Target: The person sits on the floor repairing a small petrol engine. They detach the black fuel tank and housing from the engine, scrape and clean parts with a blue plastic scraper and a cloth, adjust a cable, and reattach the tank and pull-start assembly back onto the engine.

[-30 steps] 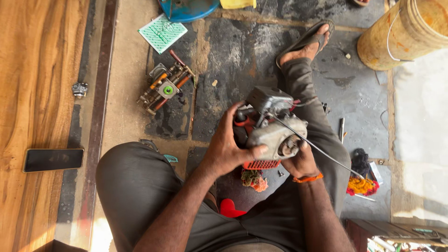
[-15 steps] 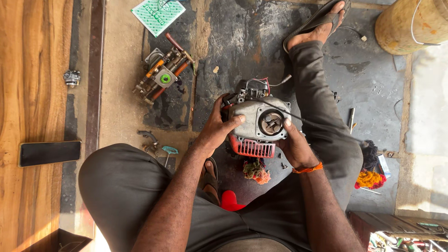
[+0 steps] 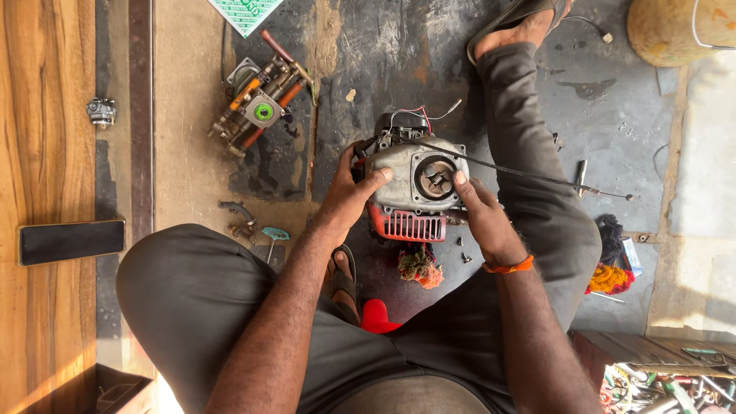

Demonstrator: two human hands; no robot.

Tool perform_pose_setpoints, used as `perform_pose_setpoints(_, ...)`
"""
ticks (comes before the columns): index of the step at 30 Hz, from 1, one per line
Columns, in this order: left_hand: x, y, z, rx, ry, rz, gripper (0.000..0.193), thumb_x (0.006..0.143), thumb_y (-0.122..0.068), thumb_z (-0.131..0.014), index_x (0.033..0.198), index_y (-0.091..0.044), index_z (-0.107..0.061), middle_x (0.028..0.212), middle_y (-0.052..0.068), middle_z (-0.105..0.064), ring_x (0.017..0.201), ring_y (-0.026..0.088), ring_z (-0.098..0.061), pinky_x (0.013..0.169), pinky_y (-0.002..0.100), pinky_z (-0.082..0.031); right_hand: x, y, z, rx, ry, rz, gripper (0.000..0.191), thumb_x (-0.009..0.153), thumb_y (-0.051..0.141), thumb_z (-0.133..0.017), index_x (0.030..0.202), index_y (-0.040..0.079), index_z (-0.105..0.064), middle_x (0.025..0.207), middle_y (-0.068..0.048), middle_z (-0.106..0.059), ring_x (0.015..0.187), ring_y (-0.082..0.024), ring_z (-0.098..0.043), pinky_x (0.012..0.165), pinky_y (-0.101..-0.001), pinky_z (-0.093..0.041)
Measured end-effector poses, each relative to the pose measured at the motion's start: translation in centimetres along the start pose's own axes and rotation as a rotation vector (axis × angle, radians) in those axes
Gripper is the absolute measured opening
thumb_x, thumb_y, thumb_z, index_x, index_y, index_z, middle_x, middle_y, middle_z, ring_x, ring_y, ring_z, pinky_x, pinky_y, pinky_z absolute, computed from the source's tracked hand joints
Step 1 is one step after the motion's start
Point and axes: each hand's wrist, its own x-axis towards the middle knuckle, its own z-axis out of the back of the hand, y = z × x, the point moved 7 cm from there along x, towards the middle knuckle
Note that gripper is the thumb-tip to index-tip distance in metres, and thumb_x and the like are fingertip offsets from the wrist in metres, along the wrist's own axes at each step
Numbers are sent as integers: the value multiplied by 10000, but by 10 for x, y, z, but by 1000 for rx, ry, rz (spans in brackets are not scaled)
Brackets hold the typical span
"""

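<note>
A small grey engine (image 3: 418, 184) with a red grille at its near side stands on the oily floor between my legs. Its round opening faces up. My left hand (image 3: 349, 195) grips the engine's left side, thumb on top. On the right side rests my right hand (image 3: 479, 218), with an orange band at its wrist and fingertips at the rim of the round opening. A thin black cable (image 3: 537, 175) runs from the engine to the right across my leg.
A copper and green pump assembly (image 3: 261, 103) lies on the floor at the upper left. A dark phone (image 3: 70, 241) and a small carburettor (image 3: 101, 112) rest on the wooden board at left. Rags (image 3: 609, 276), loose screws and a yellow drum (image 3: 682, 27) lie to the right.
The engine has been turned and set flatter, with its round opening now facing up. Both hands shifted with it and the view moved closer.
</note>
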Motion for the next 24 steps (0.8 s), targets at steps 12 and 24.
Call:
perform_pose_setpoints(12, -7, -5, -3, 41, -4, -8, 1040, 734, -549, -763, 1556, -132, -281, 1388, 182, -521, 1338, 326, -528, 1133, 563, -422, -43, 89, -4, -793, 9, 602, 810, 832, 278, -872, 1508, 12, -515, 1490, -195, -509, 1353, -359, -534, 1076, -436, -501)
perform_pose_setpoints(24, -1, 4, 2, 81, 43, 44, 1117, 728, -608, -716, 1614, -173, -193, 1512, 227, -435, 1437, 377, -416, 1168, 650, -278, -12, 77, -6, -898, 349, 415, 1083, 727, 211, -885, 1604, 85, -262, 1658, -160, -346, 1419, -319, -481, 1094, -396, -467)
